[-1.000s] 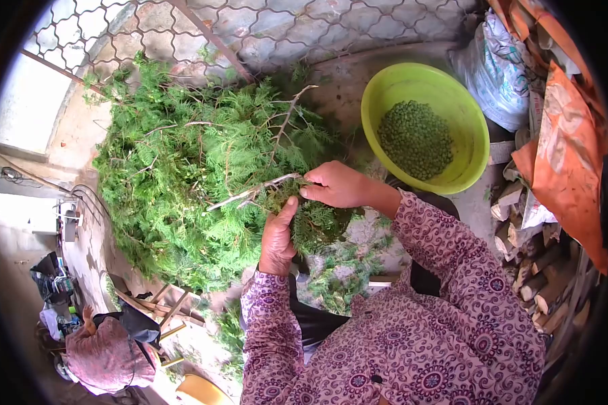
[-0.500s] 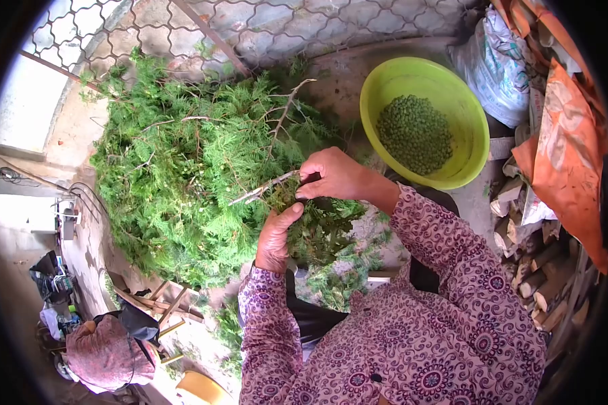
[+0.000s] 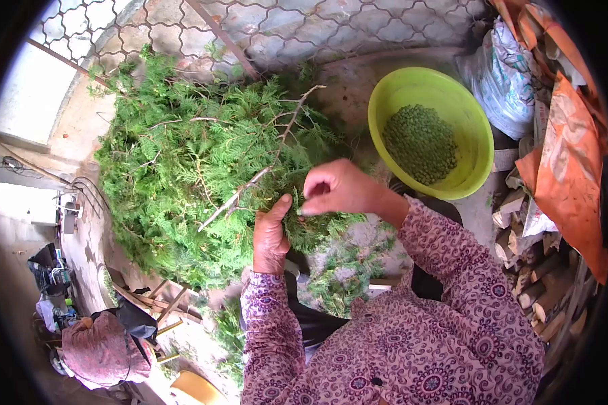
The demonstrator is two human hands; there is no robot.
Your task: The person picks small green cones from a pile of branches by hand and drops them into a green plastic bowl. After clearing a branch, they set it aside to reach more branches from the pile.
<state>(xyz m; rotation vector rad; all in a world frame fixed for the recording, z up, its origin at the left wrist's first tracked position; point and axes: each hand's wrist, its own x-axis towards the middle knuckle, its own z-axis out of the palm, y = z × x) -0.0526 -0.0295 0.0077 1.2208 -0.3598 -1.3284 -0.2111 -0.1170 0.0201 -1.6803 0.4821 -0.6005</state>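
My left hand (image 3: 271, 233) is closed, thumb up, around a leafy conifer sprig (image 3: 311, 233) whose foliage spreads to the right below my fingers. Close beside it, my right hand (image 3: 344, 189) has its fingers curled, thumb and fingertips pinched at the sprig. A tiny pale green spot shows at those fingertips, too small to name. Beyond both hands lies a large heap of cut green branches (image 3: 175, 182). A bare woody twig (image 3: 260, 174) slants across the heap. A lime-green basin (image 3: 476, 162) to the right of my hands holds many small green round seed cones (image 3: 419, 143).
A wire mesh fence (image 3: 358, 30) runs behind the heap. On the right are a white sack (image 3: 503, 81), an orange tarp (image 3: 567, 175) and stacked firewood (image 3: 544, 290). Another person (image 3: 105, 347) is at the lower left, near an orange-yellow basin (image 3: 196, 388). Loose sprigs (image 3: 344, 277) lie below my hands.
The woody twig that was near my right fingertips now lies farther left across the heap. My right hand has shifted slightly right and down. The view has tilted a little.
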